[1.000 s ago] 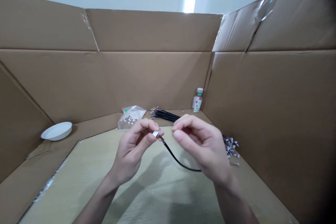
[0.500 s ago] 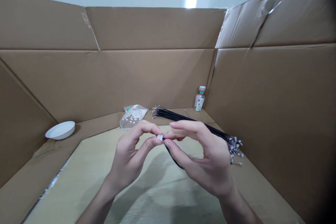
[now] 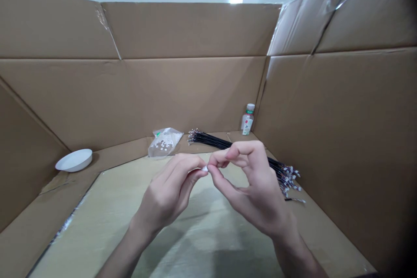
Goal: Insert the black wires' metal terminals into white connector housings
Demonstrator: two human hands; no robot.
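My left hand (image 3: 166, 191) pinches a small white connector (image 3: 204, 168) between thumb and index finger, above the middle of the table. Thumb and forefinger of my right hand (image 3: 257, 191) are pressed together at the connector's right end; what they grip there is too small to make out. Behind my right hand lies a bundle of black cables (image 3: 211, 140), with white connectors (image 3: 289, 178) at its near right end. A clear plastic bag (image 3: 164, 142) of small white pieces rests beyond my left hand.
A white bowl (image 3: 74, 160) sits at the far left. In the back right corner stands a small bottle (image 3: 248, 119). Cardboard walls (image 3: 192, 91) rise behind and on both sides of the pale tabletop (image 3: 110, 200).
My left fingers have closed further over the connector and moved slightly right. My right hand has turned, its fingers more curled. The black cable that hung below the connector no longer shows.
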